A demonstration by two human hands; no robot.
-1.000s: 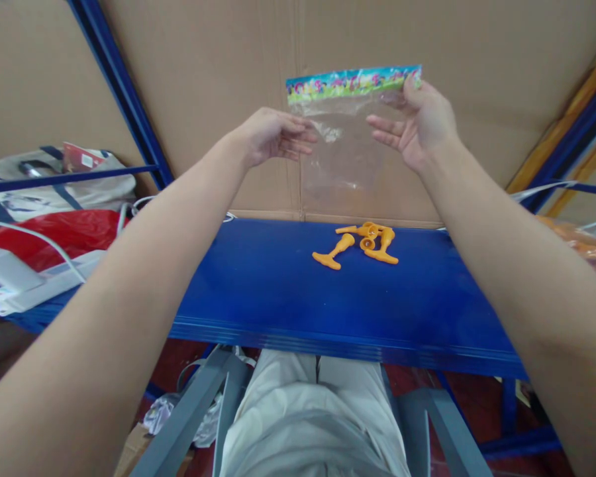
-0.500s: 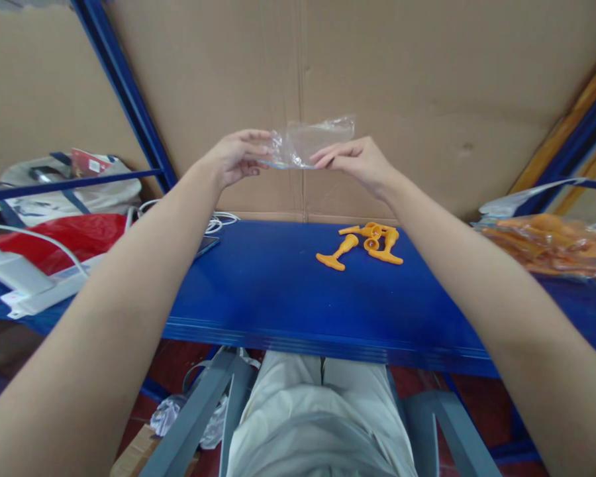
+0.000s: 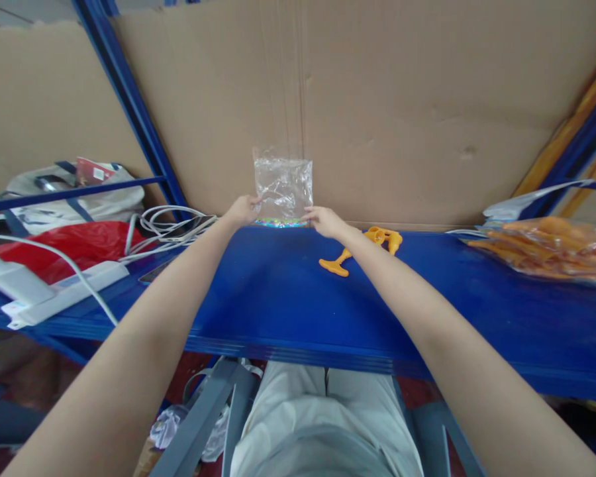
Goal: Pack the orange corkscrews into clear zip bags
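A clear plastic bag (image 3: 284,184) stands spread out against the cardboard at the back of the blue table, a shiny coloured strip along its lower edge. My left hand (image 3: 243,209) pinches the bag's lower left side. On the opposite side, my right hand (image 3: 324,220) grips the lower right corner between thumb and fingers. Just right of the bag, orange T-handled plastic pieces (image 3: 334,267) lie on the table, partly hidden behind my right forearm.
A clear bag full of orange pieces (image 3: 551,248) lies on the blue table (image 3: 288,298) at right. To the left are white cables (image 3: 163,228), a power strip (image 3: 69,291), a red plastic bag (image 3: 89,245) and a dark phone-like slab (image 3: 153,271). Cardboard (image 3: 402,119) walls the back.
Both hands have lowered toward the tabletop and drawn closer together. The clear bag has come down with them and now hangs flat and upright instead of stretched sideways.
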